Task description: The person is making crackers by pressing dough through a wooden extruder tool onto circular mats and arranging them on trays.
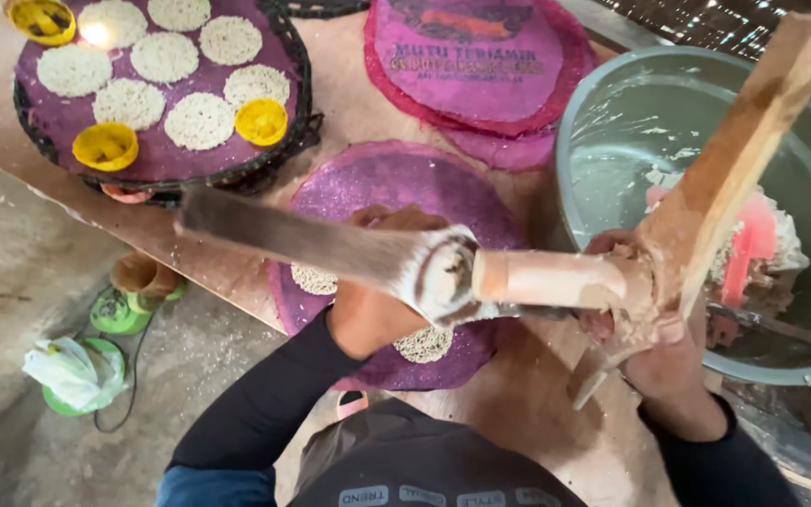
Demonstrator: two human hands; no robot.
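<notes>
Nearest the camera, two dark sleeves are seen reaching forward over a dusty wooden table (518, 413). A wooden press (556, 280), caked with pale dough, is held between the two hands; its long axis runs left to right across the view, with a flat blurred handle stretching away to the left and a wooden bar rising steeply to the upper right. The left hand (372, 305) is set under the press's middle, bent at the wrist, fingers curled up behind the white dough-smeared end; whether they are fully closed on it cannot be told. The right hand (645, 333) is clamped on the press where the bar joins the barrel, fingers wrapped together around the dough-coated wood. The press lies just above a purple mat (377, 188), directly over it, and small lacy noodle discs (422, 345) are already laid on that mat beneath the left hand. To the right, just beside the right hand, a grey-green basin (612, 122) holding dough is seen. Farther off, a round tray (156, 160) filled with more discs and yellow cups is seen at the upper left
</notes>
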